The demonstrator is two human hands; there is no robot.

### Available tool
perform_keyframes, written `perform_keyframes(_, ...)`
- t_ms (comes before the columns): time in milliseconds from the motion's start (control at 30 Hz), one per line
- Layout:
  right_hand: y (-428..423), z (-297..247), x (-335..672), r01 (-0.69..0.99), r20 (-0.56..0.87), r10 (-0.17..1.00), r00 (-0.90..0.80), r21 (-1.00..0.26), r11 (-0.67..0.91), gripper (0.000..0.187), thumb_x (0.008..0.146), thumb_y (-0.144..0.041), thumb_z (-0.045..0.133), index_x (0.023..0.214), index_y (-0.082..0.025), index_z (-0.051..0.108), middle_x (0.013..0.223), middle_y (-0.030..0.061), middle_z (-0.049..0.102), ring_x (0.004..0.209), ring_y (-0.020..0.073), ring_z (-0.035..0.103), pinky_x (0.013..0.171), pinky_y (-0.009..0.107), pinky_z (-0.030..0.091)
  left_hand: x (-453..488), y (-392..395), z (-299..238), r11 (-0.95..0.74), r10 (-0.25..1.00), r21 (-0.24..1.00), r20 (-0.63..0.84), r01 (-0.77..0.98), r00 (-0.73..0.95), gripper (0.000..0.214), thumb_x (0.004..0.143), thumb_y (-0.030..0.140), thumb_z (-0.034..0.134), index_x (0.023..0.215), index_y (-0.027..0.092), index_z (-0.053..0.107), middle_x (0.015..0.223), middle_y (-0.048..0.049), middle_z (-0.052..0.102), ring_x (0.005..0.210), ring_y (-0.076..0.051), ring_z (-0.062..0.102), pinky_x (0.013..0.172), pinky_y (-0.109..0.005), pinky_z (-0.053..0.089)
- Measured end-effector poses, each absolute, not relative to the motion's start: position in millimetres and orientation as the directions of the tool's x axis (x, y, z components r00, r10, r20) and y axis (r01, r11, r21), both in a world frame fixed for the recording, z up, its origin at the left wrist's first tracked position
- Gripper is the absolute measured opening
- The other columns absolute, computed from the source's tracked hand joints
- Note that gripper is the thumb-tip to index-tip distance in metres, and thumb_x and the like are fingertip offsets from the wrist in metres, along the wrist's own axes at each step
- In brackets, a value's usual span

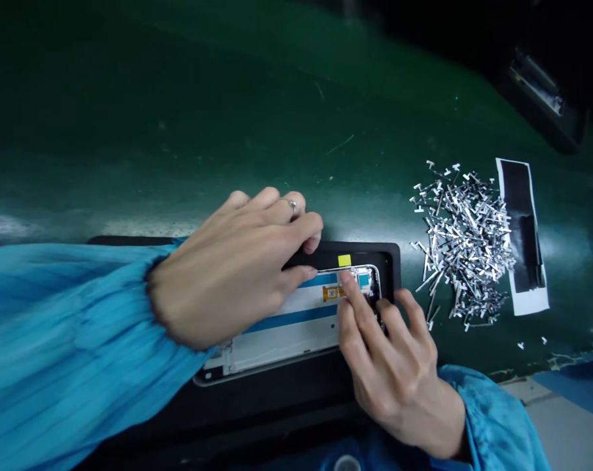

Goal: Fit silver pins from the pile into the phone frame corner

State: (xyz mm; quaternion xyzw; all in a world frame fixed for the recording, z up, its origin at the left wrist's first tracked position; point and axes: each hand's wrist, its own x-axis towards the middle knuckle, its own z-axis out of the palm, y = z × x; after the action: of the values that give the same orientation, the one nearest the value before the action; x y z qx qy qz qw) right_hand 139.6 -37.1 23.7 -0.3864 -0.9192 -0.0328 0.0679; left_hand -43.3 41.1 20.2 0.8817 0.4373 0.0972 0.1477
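A phone frame with white and blue strips along its inside lies tilted in a black tray. My left hand reaches across it from the left, fingers curled. The left thumb tip touches the frame's upper edge; what the fingers may hold is hidden. My right hand is over the frame's right end, its index fingertip pressed near the upper edge, the other fingers bent and apart. Close to that fingertip are an orange flex cable and a yellow tab.
A loose pile of small T-shaped metallic strips lies right of the tray on the green table. Beside it is a black sheet with a white border. A dark case-like object stands at the far right.
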Motion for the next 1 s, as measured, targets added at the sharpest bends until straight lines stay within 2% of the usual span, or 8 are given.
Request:
perform_keyframes(167,-33.1,20.3,131.1,0.641,0.174,0.628,-0.758,0.021,0.767,0.027,0.08,-0.011,0.032,0.098,-0.006,0.052,0.115,0.0178,0.051,0.079,0.0244,0.054,0.079,0.042,0.04,-43.6,41.4,18.0,-0.522,0.82,0.434,0.017,0.735,0.572,0.009,0.071,0.027,0.049,0.072,0.02,0.046,0.071,-0.0001,0.047,0.058,-0.015,0.044,0.049,-0.025,0.032)
perform_keyframes(400,-33.3,17.7,131.9,0.637,0.14,0.636,-0.759,-0.044,0.77,0.03,0.079,-0.009,0.033,0.103,-0.002,0.05,0.116,0.0201,0.049,0.084,0.0253,0.053,0.08,0.043,0.04,-42.7,42.3,19.8,-0.454,0.832,0.491,-0.065,0.744,0.551,0.012,0.066,0.019,0.057,0.07,0.019,0.046,0.073,0.0004,0.047,0.061,-0.016,0.045,0.05,-0.026,0.033)
perform_keyframes(600,-34.2,17.2,132.8,0.646,0.122,0.652,-0.748,-0.093,0.758,0.032,0.079,-0.008,0.033,0.107,-0.001,0.047,0.119,0.0196,0.047,0.093,0.0265,0.05,0.085,0.044,0.037,-46.5,42.2,15.3,-0.456,0.819,0.572,-0.029,0.681,0.573,0.001,0.072,0.02,0.048,0.072,0.019,0.047,0.074,0.0,0.048,0.063,-0.015,0.045,0.051,-0.026,0.033)
perform_keyframes(733,-33.6,16.9,132.4,0.638,0.123,0.641,-0.758,-0.062,0.767,0.032,0.079,-0.009,0.034,0.106,-0.001,0.048,0.119,0.0204,0.047,0.089,0.0257,0.051,0.086,0.044,0.037,-48.6,46.4,17.2,-0.355,0.808,0.673,-0.13,0.649,0.575,0.008,0.075,0.02,0.04,0.076,0.02,0.048,0.075,0.0012,0.049,0.065,-0.014,0.045,0.054,-0.025,0.032)
perform_keyframes(867,-33.5,16.8,131.9,0.634,0.12,0.638,-0.76,-0.08,0.77,0.032,0.079,-0.009,0.034,0.107,0.001,0.048,0.119,0.0217,0.046,0.088,0.0253,0.051,0.085,0.043,0.038,-49.1,46.5,18.5,-0.221,0.844,0.625,-0.262,0.748,0.468,0.015,0.071,0.022,0.046,0.084,0.018,0.049,0.081,0.0002,0.049,0.067,-0.016,0.045,0.057,-0.026,0.031)
perform_keyframes(1000,-32.4,17.0,133.2,0.626,0.127,0.641,-0.757,-0.14,0.767,0.033,0.079,-0.006,0.033,0.108,0.002,0.046,0.12,0.0233,0.044,0.094,0.0272,0.051,0.085,0.044,0.038,-51.2,45.1,12.5,-0.256,0.836,0.59,-0.263,0.766,0.482,0.012,0.075,0.023,0.047,0.084,0.016,0.051,0.083,-0.0018,0.049,0.075,-0.018,0.045,0.062,-0.029,0.034)
